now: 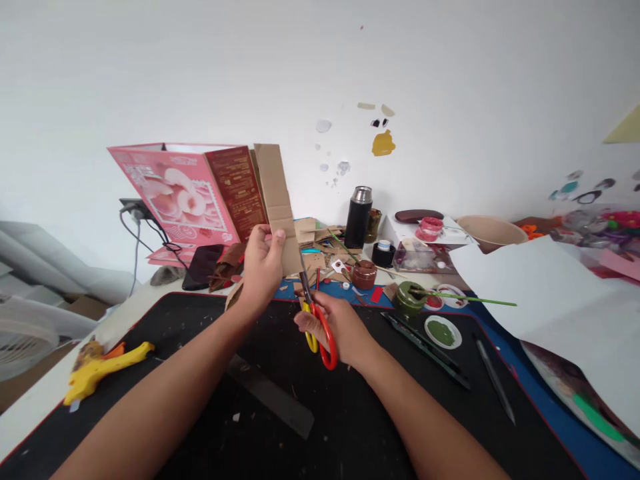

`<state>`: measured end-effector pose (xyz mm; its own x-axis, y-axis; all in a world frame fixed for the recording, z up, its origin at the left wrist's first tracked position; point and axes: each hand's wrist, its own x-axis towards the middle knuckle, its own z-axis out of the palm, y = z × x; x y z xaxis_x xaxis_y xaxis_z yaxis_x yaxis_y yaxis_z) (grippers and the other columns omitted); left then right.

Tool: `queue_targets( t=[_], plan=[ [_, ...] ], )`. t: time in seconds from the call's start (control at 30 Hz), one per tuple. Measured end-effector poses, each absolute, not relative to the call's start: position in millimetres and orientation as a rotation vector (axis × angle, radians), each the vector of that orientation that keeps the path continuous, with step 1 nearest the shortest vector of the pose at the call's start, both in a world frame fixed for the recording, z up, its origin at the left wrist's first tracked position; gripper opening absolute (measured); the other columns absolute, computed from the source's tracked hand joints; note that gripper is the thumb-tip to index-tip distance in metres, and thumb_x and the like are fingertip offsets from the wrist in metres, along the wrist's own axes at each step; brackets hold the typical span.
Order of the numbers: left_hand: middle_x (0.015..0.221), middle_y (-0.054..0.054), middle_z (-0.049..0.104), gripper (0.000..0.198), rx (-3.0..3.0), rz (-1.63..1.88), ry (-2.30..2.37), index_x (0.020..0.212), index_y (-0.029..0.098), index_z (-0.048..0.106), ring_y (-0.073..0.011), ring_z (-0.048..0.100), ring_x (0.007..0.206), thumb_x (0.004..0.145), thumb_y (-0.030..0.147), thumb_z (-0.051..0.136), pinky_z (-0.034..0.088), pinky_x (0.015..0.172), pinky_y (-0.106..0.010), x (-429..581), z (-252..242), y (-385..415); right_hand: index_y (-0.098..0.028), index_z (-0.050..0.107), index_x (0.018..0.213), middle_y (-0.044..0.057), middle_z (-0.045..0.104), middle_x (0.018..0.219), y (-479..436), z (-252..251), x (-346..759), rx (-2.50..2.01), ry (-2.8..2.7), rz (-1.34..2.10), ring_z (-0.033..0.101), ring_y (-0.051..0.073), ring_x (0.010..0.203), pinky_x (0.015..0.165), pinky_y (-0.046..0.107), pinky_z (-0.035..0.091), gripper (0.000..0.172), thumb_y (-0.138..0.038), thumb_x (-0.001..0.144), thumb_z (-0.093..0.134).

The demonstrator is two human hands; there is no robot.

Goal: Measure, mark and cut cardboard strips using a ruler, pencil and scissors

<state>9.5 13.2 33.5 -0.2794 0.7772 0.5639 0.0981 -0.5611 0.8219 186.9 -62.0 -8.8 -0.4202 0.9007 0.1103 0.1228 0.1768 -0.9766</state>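
Observation:
A long, creased strip of brown cardboard (275, 187) stands upright in my left hand (263, 267), gripped between thumb and fingers near its lower part. My right hand (337, 330) is closed around a pair of scissors (327, 340) with one red and one yellow handle loop. The scissor blades point up and meet the cardboard's lower right edge. How far they cut into it I cannot tell. Below both hands, a dark flat ruler-like strip (273, 397) lies on the black mat (350, 427).
A yellow glue gun (107, 367) lies at the left. Behind stand a pink box (180, 193) and a black flask (359, 220). An open green paint jar (410, 300) with a brush, a lid of green paint (443, 332) and a pencil-like tool (494, 380) are at the right.

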Motion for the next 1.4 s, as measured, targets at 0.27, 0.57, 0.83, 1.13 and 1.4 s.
queue_targets(
  t=[0.27, 0.57, 0.83, 1.13, 1.4],
  plan=[
    [0.08, -0.001, 0.068, 0.04, 1.467, 1.82, 1.087, 0.1, 0.026, 0.058, -0.0206, 0.067, 0.066, 0.097, 0.064, 0.071, 0.056, 0.062, -0.033, 19, 21, 12, -0.021, 0.071, 0.116, 0.0, 0.071, 0.073, -62, -18, 182, -1.031, -1.575, 1.351, 0.066, 0.015, 0.046, 0.042, 0.023, 0.05, 0.052, -0.07, 0.099, 0.066],
    [0.088, -0.002, 0.067, 0.034, 1.453, 1.865, 1.201, 0.099, 0.023, 0.062, -0.0199, 0.065, 0.08, 0.101, 0.056, 0.068, 0.054, 0.074, -0.032, 21, 15, 9, -0.025, 0.063, 0.086, -0.004, 0.06, 0.056, -64, -7, 187, -1.102, -1.702, 1.138, 0.058, 0.014, 0.04, 0.047, 0.025, 0.043, 0.044, -0.065, 0.104, 0.062],
    [0.09, -0.002, 0.065, 0.032, 1.435, 1.852, 1.235, 0.097, 0.023, 0.061, -0.0188, 0.062, 0.08, 0.102, 0.053, 0.067, 0.051, 0.075, -0.031, 24, 22, 3, -0.026, 0.055, 0.08, -0.005, 0.055, 0.05, -66, -4, 186, -1.148, -1.746, 1.032, 0.056, 0.015, 0.041, 0.05, 0.025, 0.04, 0.041, -0.057, 0.106, 0.061],
    [0.092, -0.002, 0.066, 0.027, 1.424, 1.871, 1.201, 0.097, 0.022, 0.061, -0.0193, 0.063, 0.084, 0.103, 0.049, 0.065, 0.052, 0.082, -0.033, 25, 20, 3, -0.027, 0.051, 0.074, -0.004, 0.053, 0.049, -65, 0, 186, -1.194, -1.782, 0.947, 0.057, 0.017, 0.044, 0.054, 0.027, 0.039, 0.041, -0.051, 0.106, 0.06],
    [0.09, -0.002, 0.064, 0.026, 1.397, 1.875, 1.208, 0.097, 0.022, 0.061, -0.0186, 0.061, 0.082, 0.103, 0.047, 0.065, 0.051, 0.078, -0.031, 25, 19, 3, -0.027, 0.046, 0.07, -0.005, 0.049, 0.048, -68, 4, 185, -1.221, -1.814, 0.831, 0.055, 0.017, 0.047, 0.056, 0.028, 0.036, 0.042, -0.044, 0.105, 0.06]
  ],
)
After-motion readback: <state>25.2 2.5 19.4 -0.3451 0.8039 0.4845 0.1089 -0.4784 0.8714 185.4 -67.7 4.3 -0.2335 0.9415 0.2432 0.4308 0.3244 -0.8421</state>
